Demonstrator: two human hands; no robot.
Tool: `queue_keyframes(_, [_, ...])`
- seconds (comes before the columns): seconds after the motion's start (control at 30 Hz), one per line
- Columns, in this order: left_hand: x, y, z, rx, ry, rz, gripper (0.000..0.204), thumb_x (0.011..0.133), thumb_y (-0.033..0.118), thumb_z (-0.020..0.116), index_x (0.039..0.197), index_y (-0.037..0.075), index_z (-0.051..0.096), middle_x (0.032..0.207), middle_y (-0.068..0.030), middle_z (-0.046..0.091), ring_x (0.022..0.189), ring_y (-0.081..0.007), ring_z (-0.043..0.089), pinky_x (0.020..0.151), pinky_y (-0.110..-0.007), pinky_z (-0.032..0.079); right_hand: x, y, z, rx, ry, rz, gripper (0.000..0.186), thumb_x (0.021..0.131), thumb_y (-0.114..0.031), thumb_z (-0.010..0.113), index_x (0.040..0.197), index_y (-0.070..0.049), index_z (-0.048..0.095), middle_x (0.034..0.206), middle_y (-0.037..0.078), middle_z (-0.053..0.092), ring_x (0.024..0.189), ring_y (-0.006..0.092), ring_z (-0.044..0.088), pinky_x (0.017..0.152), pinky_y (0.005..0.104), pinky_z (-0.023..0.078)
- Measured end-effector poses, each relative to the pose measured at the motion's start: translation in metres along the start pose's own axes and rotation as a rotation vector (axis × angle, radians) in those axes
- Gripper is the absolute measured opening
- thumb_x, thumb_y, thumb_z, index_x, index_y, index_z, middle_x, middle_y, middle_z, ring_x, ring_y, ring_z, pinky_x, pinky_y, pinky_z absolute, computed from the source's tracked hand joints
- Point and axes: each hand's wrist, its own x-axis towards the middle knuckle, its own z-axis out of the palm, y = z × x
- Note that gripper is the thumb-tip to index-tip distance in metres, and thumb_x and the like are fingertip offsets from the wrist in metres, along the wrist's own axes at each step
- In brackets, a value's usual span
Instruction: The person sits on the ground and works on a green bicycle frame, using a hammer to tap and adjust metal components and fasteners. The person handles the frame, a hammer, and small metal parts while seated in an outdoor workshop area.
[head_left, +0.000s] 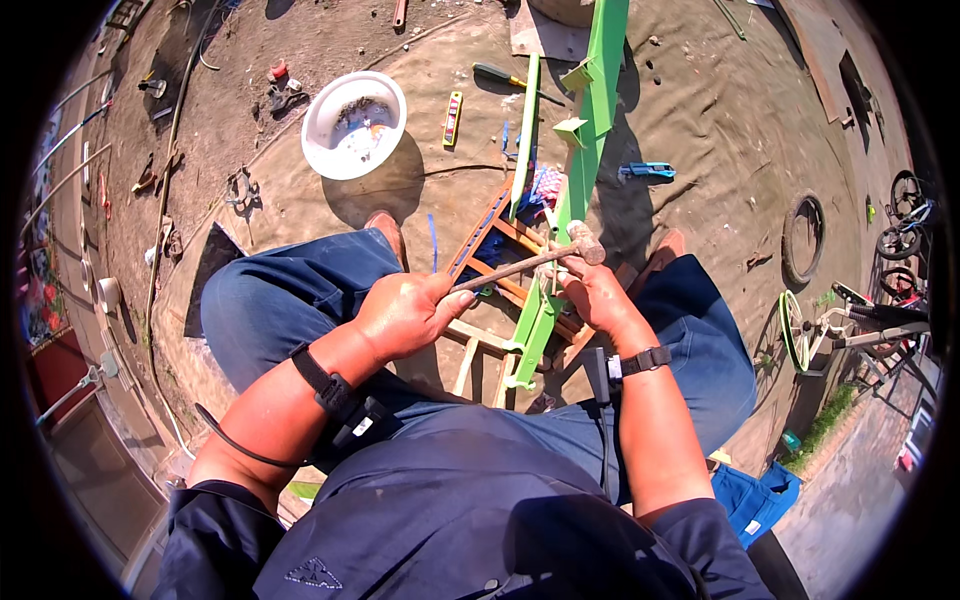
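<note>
My left hand (405,314) is closed around the end of a thin wooden handle belonging to a hammer (515,267). Its brownish head lies over a long green metal beam (592,135) that runs from the far edge down between my legs. Just below the hammer head, my right hand (600,295) has its fingers curled in beside the beam; what they pinch is hidden, though a pale cord shows near the fingertips. Beneath the beam is an orange-brown frame (478,238) with crossbars. A narrower light green strip (525,140) stands left of the beam.
A white basin (354,125) stands beyond my left foot. On the ground cloth lie a yellow level (452,119), a screwdriver (500,76) and a blue utility knife (648,170). A tire (803,237) and a bicycle (850,325) are at the right.
</note>
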Motion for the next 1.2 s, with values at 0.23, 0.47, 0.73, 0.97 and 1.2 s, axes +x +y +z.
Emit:
queue_keyframes(0.23, [0.010,-0.008,0.001,-0.201,0.063,-0.224,0.041,0.099,0.037,0.051,0.077,0.003,0.056,0.065,-0.0189,0.056,0.064,-0.0378,0.057,0.059,-0.044,0.045,-0.001,-0.015,0.009,0.812,0.087,0.217,0.031,0.099,-0.015,0.052,0.127,-0.003,0.054,0.112,0.008,0.064,0.084,0.0141,0.066,0.063,0.0232,0.050])
queue_keyframes(0.47, [0.013,-0.011,0.009,-0.237,0.091,-0.248,0.041,0.099,0.032,0.054,0.072,0.002,0.050,0.059,-0.0137,0.048,0.055,-0.0222,0.044,0.056,-0.037,0.042,0.020,-0.007,0.012,1.043,0.246,0.286,0.006,0.097,-0.013,0.056,0.100,-0.009,0.053,0.094,0.007,0.066,0.067,0.0125,0.062,0.046,0.0211,0.042])
queue_keyframes(0.73, [0.012,-0.009,0.010,-0.218,0.096,-0.210,0.042,0.099,0.032,0.054,0.071,0.001,0.050,0.058,-0.0142,0.045,0.054,-0.0240,0.042,0.055,-0.038,0.041,0.027,0.011,0.041,1.177,0.341,0.210,0.001,0.097,-0.012,0.052,0.098,-0.012,0.053,0.091,0.006,0.068,0.072,0.0146,0.065,0.054,0.0259,0.046])
queue_keyframes(0.97, [0.013,-0.008,0.008,-0.182,0.057,-0.239,0.041,0.099,0.039,0.051,0.082,0.003,0.058,0.066,-0.0178,0.055,0.065,-0.0338,0.055,0.062,-0.041,0.046,0.033,0.004,0.041,1.204,0.399,0.181,0.003,0.097,-0.012,0.051,0.098,-0.011,0.053,0.091,0.005,0.068,0.075,0.0150,0.064,0.055,0.0260,0.046])
queue_keyframes(1.2, [0.015,-0.002,0.004,-0.149,0.029,-0.250,0.043,0.099,0.043,0.049,0.086,0.004,0.062,0.071,-0.0203,0.061,0.073,-0.0401,0.062,0.065,-0.044,0.048,0.039,0.006,0.038,1.215,0.392,0.205,0.005,0.097,-0.012,0.052,0.101,-0.011,0.054,0.089,0.004,0.068,0.075,0.0152,0.064,0.057,0.0249,0.045])
